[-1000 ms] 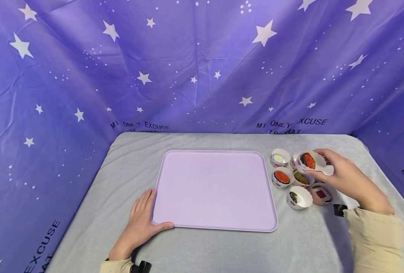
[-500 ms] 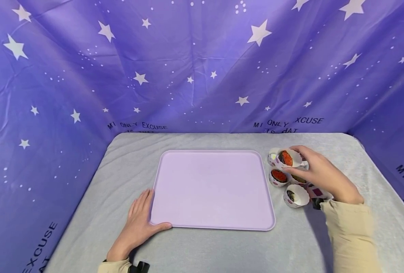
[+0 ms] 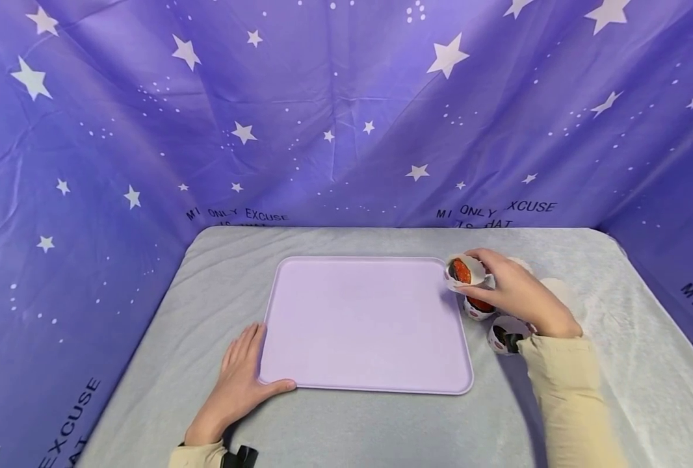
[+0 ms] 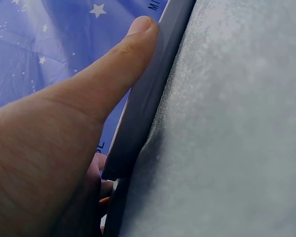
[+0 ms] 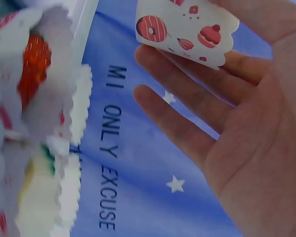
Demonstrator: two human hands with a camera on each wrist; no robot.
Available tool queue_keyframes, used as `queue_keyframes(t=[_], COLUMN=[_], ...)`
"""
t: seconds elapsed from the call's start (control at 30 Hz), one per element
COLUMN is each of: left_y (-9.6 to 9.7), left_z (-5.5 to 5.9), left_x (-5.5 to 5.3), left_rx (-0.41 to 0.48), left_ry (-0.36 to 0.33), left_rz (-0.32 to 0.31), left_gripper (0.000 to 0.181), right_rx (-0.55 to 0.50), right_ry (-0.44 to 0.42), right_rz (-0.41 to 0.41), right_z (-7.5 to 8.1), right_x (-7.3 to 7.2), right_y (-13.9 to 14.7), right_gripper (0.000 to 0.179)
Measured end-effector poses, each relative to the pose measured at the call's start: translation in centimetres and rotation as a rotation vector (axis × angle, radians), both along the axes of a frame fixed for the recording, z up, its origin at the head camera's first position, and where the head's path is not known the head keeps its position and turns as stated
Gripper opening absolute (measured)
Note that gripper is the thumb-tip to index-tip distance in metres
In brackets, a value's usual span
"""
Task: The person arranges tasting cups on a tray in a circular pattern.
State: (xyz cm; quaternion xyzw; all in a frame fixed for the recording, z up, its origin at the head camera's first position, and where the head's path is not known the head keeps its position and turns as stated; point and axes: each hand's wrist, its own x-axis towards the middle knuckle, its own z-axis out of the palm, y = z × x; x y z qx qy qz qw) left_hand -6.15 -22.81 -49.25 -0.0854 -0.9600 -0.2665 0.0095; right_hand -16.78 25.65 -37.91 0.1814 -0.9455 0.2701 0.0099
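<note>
My right hand (image 3: 513, 289) grips a white paper cup (image 3: 472, 265) with a red-roe sushi piece (image 3: 462, 272) in it. The cup is above the back right corner of the lilac tray (image 3: 364, 325). In the right wrist view the printed cup (image 5: 185, 32) sits between thumb and fingers. My left hand (image 3: 238, 377) rests at the tray's front left corner, fingers straight along the left side and thumb (image 4: 133, 49) on the front edge. Just below the held cup stands another cup of red roe (image 3: 480, 307).
A cup with a dark piece (image 3: 501, 337) stands right of the tray, partly behind the right sleeve. Several more paper cups are mostly hidden by the right arm, one white rim (image 3: 557, 289) showing. Grey cloth (image 3: 352, 429) covers the table, and a purple starry curtain (image 3: 335, 97) rises behind.
My right hand has carried the roe cup leftward from over the group of cups to the tray's back right corner. The left hand has kept its place at the tray.
</note>
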Motion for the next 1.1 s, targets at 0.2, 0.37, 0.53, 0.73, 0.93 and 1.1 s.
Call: queue_keyframes(t=[0.2, 0.37, 0.53, 0.73, 0.93, 1.1], left_y=[0.0, 0.0, 0.0, 0.0, 0.0, -0.1], left_z=[0.0, 0.0, 0.0, 0.1, 0.1, 0.0], left_x=[0.0, 0.0, 0.0, 0.0, 0.0, 0.0], left_rx=[0.003, 0.005, 0.001, 0.007, 0.007, 0.005], left_ry=[-0.001, 0.0, -0.008, -0.018, -0.006, 0.0], left_rz=[0.0, 0.0, 0.002, 0.003, 0.002, 0.002], left_gripper=[0.123, 0.123, 0.123, 0.123, 0.123, 0.124], right_rx=[-0.027, -0.043, -0.057, -0.075, -0.079, -0.092], right_ry=[-0.009, -0.001, 0.016, -0.024, -0.048, -0.064], right_rz=[0.044, 0.057, 0.066, 0.088, 0.107, 0.128], right_z=[-0.6, -0.9, -1.3, -1.9, -2.6, -3.4], right_x=[-0.9, -1.4, -2.0, -2.9, -3.7, -4.5], right_y=[-1.7, -2.8, -3.8, -4.7, -5.5, -6.2], right_gripper=[0.066, 0.068, 0.065, 0.067, 0.067, 0.069])
